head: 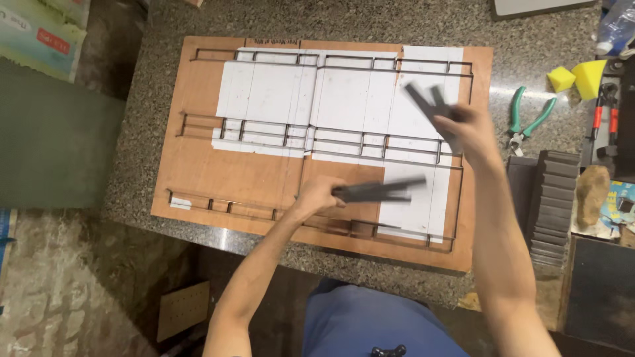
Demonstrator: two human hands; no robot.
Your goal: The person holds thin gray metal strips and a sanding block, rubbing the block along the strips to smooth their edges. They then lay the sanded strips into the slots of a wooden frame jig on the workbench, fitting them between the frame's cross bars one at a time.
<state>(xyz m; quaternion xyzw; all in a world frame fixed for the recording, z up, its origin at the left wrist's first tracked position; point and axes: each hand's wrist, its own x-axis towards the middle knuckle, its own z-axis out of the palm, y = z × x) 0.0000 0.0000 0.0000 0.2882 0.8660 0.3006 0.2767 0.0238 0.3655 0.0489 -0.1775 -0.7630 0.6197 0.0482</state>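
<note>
My left grip and right grip are each pinching dark strips over the wooden board.

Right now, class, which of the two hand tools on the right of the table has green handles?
The pliers beside the board, nearest the right hand. The other tool, farther right by the yellow sponges, has red-and-black handles.

Probably a workshop: granite bench, pliers, steel-rule die board.
</note>
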